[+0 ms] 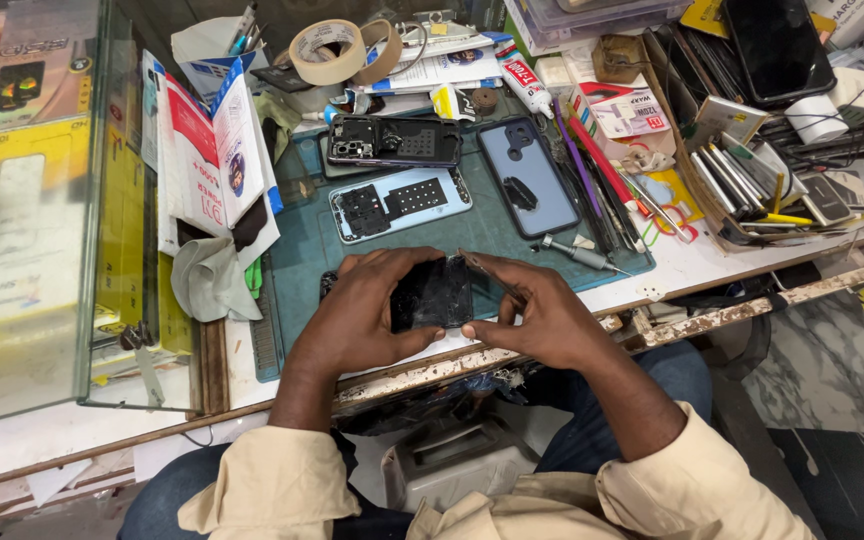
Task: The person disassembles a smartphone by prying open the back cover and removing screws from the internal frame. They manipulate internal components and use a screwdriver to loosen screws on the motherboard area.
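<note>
Head camera, looking down at a crowded repair bench. Both hands meet over the near edge of a green work mat (492, 235), gripping a dark, cracked phone screen panel (433, 293) between them. The panel sits low and close to the body, just above the mat's near edge, likely so it stays steady and near the eyes.

The left hand (360, 318) curls around the panel's left side, fingers closed over its top edge and thumb under its lower edge. The right hand (532, 312) closes on the right edge, thumb low and fingers above; a thin, pointed tool seems to stick out from its fingers at the panel's top right corner, though it is too small to be sure. Both forearms, in beige sleeves, angle inward from the lap, wrists bent down.

Further back on the mat lie three opened phone parts, spread apart so each stays in reach: a dark phone frame (395, 141), a light blue back cover (399, 203) with exposed black parts, and a blue-grey phone shell (527, 176). A small screwdriver (574, 252) lies just right of the hands. Two rolls of tape (327, 50) sit at the far edge, and a glass case (22, 210) stands to the left.
</note>
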